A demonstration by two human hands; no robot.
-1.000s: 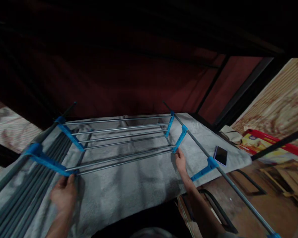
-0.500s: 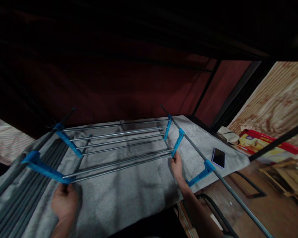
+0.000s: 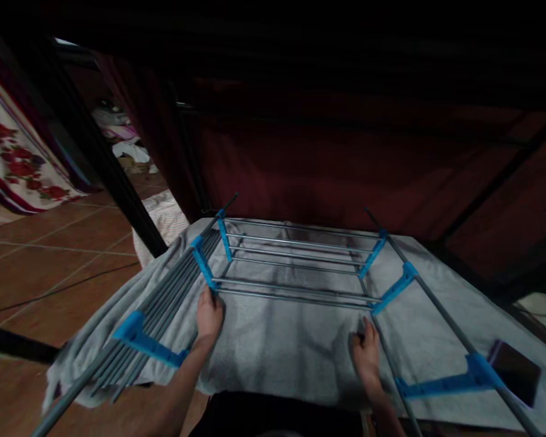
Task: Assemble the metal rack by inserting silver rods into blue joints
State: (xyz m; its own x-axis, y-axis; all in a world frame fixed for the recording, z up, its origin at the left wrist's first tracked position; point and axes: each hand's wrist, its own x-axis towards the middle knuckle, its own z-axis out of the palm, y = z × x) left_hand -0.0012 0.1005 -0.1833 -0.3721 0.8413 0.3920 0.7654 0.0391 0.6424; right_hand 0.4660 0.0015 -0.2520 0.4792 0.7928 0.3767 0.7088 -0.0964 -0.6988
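Note:
A rack frame of grey metal tubes (image 3: 295, 295) and blue plastic brackets lies on a grey cloth. My left hand (image 3: 209, 314) is at the lower end of the left middle bracket (image 3: 203, 262), fingers closed on it; the fingertips are partly hidden. My right hand (image 3: 367, 353) is just below the right middle bracket (image 3: 395, 287), beside the right lower tube (image 3: 386, 352). Its thumb and fingers are apart, with nothing visible between them. Nearer to me, a left bracket (image 3: 150, 345) and a right bracket (image 3: 446, 383) have no crossbars between them.
Several loose grey tubes (image 3: 164, 303) lie at the left side of the grey cloth (image 3: 273, 358). A phone (image 3: 515, 371) rests at the right, partly behind a bracket. A dark post (image 3: 113, 164) and tiled floor (image 3: 73, 267) are at left; a dark red panel (image 3: 300, 164) stands behind.
The view has turned left, so the rack appears farther right. My right hand has come off the right middle bracket towards me. My left hand stays at the left middle bracket.

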